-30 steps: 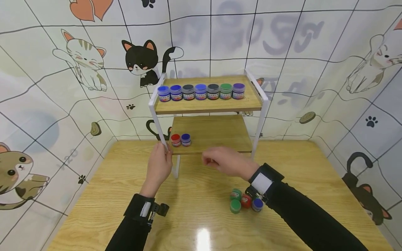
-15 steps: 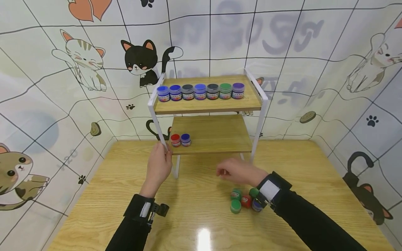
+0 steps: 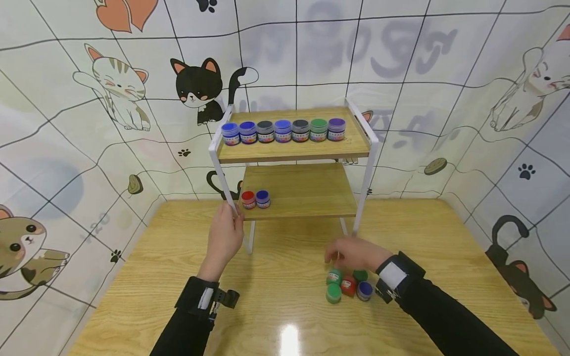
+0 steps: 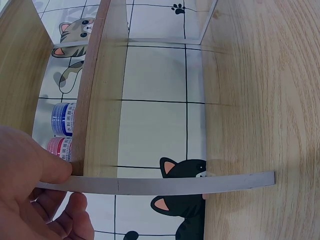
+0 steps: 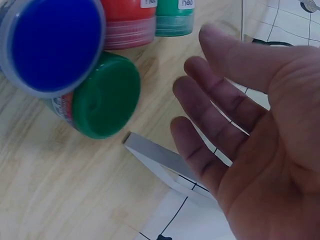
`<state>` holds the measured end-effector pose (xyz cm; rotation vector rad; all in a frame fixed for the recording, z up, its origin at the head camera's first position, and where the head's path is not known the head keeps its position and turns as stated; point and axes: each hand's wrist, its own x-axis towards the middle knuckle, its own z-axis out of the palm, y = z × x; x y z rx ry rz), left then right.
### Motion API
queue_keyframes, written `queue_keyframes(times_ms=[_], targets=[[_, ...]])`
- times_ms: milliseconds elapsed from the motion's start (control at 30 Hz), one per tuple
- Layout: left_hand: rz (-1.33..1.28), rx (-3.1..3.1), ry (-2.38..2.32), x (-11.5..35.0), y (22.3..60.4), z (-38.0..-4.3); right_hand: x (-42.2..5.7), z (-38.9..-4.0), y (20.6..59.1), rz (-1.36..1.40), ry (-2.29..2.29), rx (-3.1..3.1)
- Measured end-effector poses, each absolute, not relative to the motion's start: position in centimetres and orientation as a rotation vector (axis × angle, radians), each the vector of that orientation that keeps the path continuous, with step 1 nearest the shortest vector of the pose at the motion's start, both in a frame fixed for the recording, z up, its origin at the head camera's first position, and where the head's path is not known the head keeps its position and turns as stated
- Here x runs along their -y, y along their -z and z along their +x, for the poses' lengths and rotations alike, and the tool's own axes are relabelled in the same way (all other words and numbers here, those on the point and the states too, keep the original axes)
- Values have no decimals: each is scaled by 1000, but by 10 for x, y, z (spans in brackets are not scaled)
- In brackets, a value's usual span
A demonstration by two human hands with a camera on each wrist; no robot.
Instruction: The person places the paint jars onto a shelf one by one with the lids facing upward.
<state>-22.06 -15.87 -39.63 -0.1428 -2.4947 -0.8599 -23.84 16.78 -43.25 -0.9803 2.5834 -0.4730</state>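
Note:
My left hand (image 3: 224, 240) grips the white front left leg (image 4: 150, 186) of a two-tier shelf at the lower board, thumb at the board's edge in the left wrist view. My right hand (image 3: 356, 252) hovers at the far side of a cluster of small paint jars on the table, fingers loosely bent and holding nothing. That cluster has a blue-lidded jar (image 5: 55, 45), a red jar (image 5: 129, 20) and green jars, one a dark green jar (image 5: 107, 95) tipped on its side. A red jar (image 3: 248, 199) and a blue jar (image 3: 262, 199) stand at the lower board's left end.
Several paint jars, among them a purple jar (image 3: 336, 129), stand in a row on the upper board (image 3: 294, 153). The lower board (image 3: 307, 190) extends right of its two jars. Behind the table (image 3: 271, 306) is a cat-print wall covering (image 3: 276, 54).
My right hand has moved from the lower board's front edge right and toward me, to the jar cluster, uncovering the dark green jar. The left hand keeps its grip on the leg.

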Motion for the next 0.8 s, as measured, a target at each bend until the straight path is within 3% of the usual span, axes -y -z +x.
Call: queue_keyframes(times_ms=[300,800], targets=[[-141,2491,855,158,396,-219,-168,-233,440,-850,547,-2483],[-131,2496,853,158,396,-219,-165,-231,446,-894,490,-2496]])
